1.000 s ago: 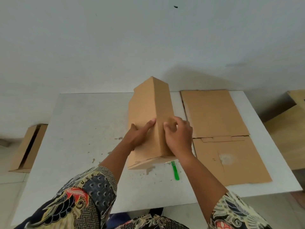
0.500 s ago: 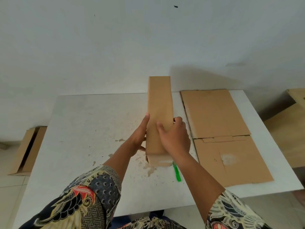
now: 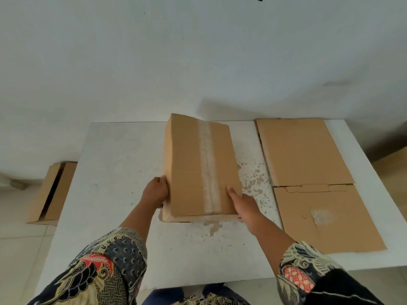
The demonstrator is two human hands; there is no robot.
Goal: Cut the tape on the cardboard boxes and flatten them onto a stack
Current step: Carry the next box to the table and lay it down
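Note:
A closed cardboard box lies on the middle of the white table, its broad face up. A strip of clear tape runs lengthwise down that face. My left hand grips the box's near left edge. My right hand holds the near right corner, thumb on top and fingers under the edge. To the right lies a stack of flattened cardboard. The green cutter seen earlier is hidden.
Another cardboard box lies on the floor left of the table, its open side showing. A wooden surface stands at the far right. The white wall runs right behind the table.
The box has been turned from standing on its narrow side to lying flat with the taped face up. Both hands shifted to its near corners. The green cutter is now covered.

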